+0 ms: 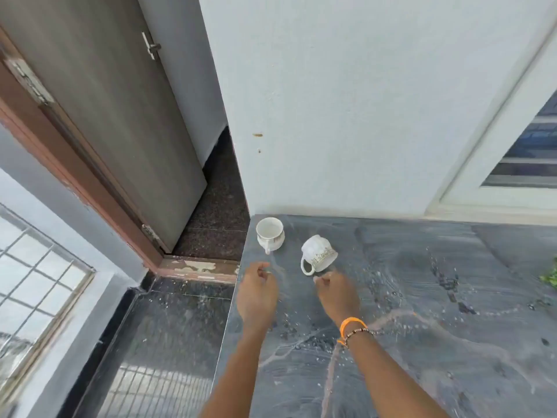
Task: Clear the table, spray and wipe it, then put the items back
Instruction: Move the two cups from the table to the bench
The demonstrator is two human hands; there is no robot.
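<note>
Orange band [352, 322] + bead bracelet [358, 331], R wrist.

Two white cups sit at the far left corner of the dark marbled table [422, 297]. The upright cup [270, 233] stands nearest the corner; the gold-patterned cup [319, 252] just right of it tilts, handle toward the near side.

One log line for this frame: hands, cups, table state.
left hand: empty, near upright cup | right hand: empty, by tipped cup | table: streaked, both cups at far-left corner
</note>
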